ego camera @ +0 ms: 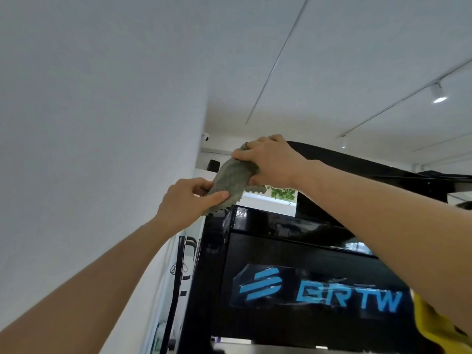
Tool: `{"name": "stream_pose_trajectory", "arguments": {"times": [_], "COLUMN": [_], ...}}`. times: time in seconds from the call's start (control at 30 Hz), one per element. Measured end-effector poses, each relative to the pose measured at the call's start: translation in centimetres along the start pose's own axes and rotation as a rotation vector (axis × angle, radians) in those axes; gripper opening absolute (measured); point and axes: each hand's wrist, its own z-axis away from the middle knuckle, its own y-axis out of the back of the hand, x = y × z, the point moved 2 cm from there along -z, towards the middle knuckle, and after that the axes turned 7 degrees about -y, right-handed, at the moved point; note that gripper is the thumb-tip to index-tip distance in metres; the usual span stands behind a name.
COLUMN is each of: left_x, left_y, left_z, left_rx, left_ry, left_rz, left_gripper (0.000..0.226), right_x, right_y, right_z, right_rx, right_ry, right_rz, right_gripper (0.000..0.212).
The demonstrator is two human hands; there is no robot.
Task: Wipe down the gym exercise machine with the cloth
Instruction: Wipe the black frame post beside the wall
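Fingers [203, 185] of left hand [184, 200] and right hand [270, 162] are clamping opposite ends of the cloth [231, 178], seemingly soft, light and best gripped bunched.

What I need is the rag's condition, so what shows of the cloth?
The cloth is grey-green, towel-like, with a zigzag edge. Bunched, it slants between two hands: the left hand pinches its lower end, the right hand grips its upper end. It is above the top corner of the black machine; contact there is unclear.
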Motion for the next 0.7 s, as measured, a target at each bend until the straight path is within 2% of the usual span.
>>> {"name": "stream_pose_trajectory", "arguments": {"times": [0.1,0.17,0.27,0.37,0.5,0.63,0.7], "left_x": [-0.4,-0.2,0.6,1.7,3.6,5.6,6.0], "left_y": [0.3,0.6,0.6,0.3,-0.7,-3.3,-4.5], "left_z": [1.6,2.2,2.3,2.0,1.5,1.4,1.2], "left_rx": [0.028,0.069,0.121,0.082,0.023,-0.215,-0.287], "left_ry": [-0.004,-0.027,-0.115,-0.254,-0.505,-0.692,-0.712], "left_rz": [0.002,0.002,-0.015,-0.119,-0.441,-0.657,-0.725], "left_gripper": [0.031,0.027,0.037,0.055,0.055,0.041,0.038], "right_x": [-1.6,-2.2,-1.7,0.3,2.4,3.6,4.6], "right_y": [0.9,1.2,0.9,-0.1,-1.2,-3.0,-3.3], "right_z": [0.8,1.6,3.0,4.5,5.1,5.5,5.9], "right_rx": [0.023,0.086,0.080,-0.086,-0.298,-0.701,-0.795], "right_ry": [0.101,0.142,0.111,-0.021,-0.133,-0.221,-0.334], "right_rz": [-0.002,-0.011,-0.039,-0.148,-0.317,-0.377,-0.509], "right_gripper": [0.053,0.037,0.020,0.016,0.010,0.040,0.051]}}
